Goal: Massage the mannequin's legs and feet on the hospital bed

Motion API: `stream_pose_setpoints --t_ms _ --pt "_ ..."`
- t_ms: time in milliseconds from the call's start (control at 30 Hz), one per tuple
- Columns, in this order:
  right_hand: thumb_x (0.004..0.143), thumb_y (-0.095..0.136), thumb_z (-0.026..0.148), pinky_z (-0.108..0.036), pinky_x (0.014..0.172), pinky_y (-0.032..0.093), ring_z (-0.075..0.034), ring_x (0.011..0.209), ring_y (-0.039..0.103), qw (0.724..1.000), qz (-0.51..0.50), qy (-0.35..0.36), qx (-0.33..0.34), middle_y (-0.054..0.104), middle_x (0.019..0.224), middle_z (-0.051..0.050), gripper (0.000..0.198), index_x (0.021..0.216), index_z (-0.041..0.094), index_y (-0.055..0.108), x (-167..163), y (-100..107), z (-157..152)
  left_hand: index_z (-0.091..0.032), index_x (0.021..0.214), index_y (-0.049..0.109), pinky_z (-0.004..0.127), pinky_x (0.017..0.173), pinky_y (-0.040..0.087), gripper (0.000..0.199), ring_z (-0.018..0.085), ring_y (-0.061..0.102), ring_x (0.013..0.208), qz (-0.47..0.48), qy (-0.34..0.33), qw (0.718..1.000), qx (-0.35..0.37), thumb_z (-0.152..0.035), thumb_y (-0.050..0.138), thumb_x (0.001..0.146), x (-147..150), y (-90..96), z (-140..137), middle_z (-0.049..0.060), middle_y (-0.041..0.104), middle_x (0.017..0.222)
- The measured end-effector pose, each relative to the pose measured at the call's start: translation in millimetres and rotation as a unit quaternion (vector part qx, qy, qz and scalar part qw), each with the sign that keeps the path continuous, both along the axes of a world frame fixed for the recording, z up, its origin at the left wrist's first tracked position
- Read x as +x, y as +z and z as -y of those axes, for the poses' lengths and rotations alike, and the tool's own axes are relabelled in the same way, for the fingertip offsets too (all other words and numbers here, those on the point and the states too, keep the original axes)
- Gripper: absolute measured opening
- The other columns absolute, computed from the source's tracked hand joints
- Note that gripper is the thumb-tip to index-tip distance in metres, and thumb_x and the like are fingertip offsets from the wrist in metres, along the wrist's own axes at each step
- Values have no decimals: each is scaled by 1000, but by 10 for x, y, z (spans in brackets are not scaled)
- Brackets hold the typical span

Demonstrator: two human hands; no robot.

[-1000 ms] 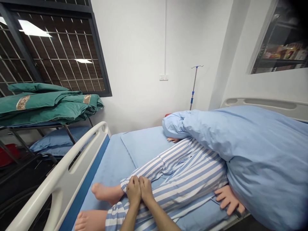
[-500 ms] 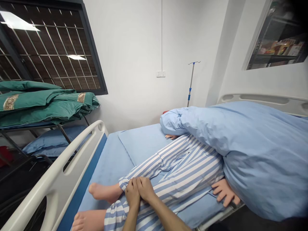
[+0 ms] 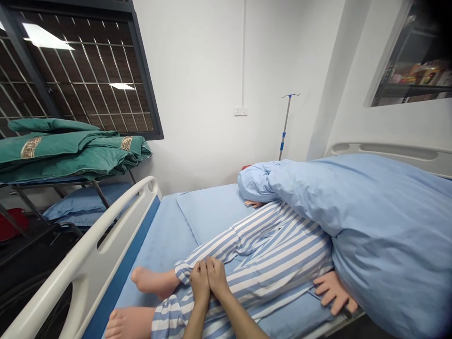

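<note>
My left hand (image 3: 200, 283) and my right hand (image 3: 216, 278) are side by side, pressed together above the lower legs of a care mannequin. Both have their fingers curled away from me, so whatever lies inside them, if anything, is hidden. Blue-and-white striped trousers (image 3: 282, 252) cover the mannequin's legs, which lie on a bed. Left of my hands its two bare feet stick out, the far foot (image 3: 151, 280) and the near foot (image 3: 130, 322). A light blue quilt (image 3: 381, 212) covers its upper body. One mannequin hand (image 3: 335, 292) shows at the quilt's near edge.
A pale bed end board (image 3: 81, 256) rises on the left, and another board (image 3: 388, 150) stands at the far right. Green folded bedding (image 3: 77, 150) lies on a rack by the barred window. An IV pole (image 3: 284, 129) stands behind the bed.
The fingers of my two hands, laid over each other before, are now curled into fists side by side. The whole view has shifted slightly, with the room's contents sitting further right.
</note>
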State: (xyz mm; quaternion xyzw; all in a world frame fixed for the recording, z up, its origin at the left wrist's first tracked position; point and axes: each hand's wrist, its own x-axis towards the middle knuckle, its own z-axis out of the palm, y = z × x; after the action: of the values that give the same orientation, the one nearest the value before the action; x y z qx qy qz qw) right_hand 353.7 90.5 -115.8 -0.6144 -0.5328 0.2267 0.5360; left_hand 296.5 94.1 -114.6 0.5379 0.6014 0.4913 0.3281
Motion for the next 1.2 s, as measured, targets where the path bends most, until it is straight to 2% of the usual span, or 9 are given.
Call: stream_pose_setpoints --t_ms 200,367,500,633,900,1100,1200 --pt "87 29 26 -22 51 27 -11 54 48 993 109 21 -25 59 57 -4 41 58 14 55 20 140 12 -20 59 48 28 59 36 32 16 49 58 -55 11 998 -17 -38 30 78 -51 4 4 4 58 59" --pt "88 29 28 -23 52 25 -10 54 48 980 188 69 -13 61 60 -4 41 61 15 58 116 219 43 -20 61 49 28 60 36 31 16 51 61 -76 2 997 -16 -33 28 79 -37 -8 -8 5 60 63" --pt "88 30 27 -22 52 25 -10 54 47 986 163 42 -11 59 58 -3 41 60 15 57 170 94 77 -20 58 47 28 60 36 32 16 49 58 -80 13 996 -25 -36 29 79 -14 -7 9 3 57 59" --pt "86 32 26 -21 52 26 -10 53 46 992 125 -7 -23 57 56 -3 40 57 14 55 184 28 57 -20 58 47 27 60 35 31 15 47 59 -83 -14 996 -7 -37 32 78 29 26 36 2 56 59" --pt "86 28 29 -21 51 31 -11 54 46 999 2 -34 -2 57 58 -3 41 58 15 53 280 -39 -35 -18 53 46 25 54 34 29 13 44 54 37 -37 999 -1 -37 39 73 318 194 37 -1 51 51" --pt "86 32 26 -22 51 25 -10 51 45 991 131 -32 -15 55 54 -2 37 58 16 53 220 -74 -4 -19 53 46 27 57 36 29 14 46 56 44 2 999 -20 -34 34 74 228 21 81 0 54 54" --pt "87 31 26 -23 50 24 -10 50 45 988 150 -31 -29 55 54 -2 38 59 16 54 214 -7 18 -19 52 44 26 56 35 28 13 44 55 29 7 999 -15 -34 34 74 185 -7 96 -1 51 52"
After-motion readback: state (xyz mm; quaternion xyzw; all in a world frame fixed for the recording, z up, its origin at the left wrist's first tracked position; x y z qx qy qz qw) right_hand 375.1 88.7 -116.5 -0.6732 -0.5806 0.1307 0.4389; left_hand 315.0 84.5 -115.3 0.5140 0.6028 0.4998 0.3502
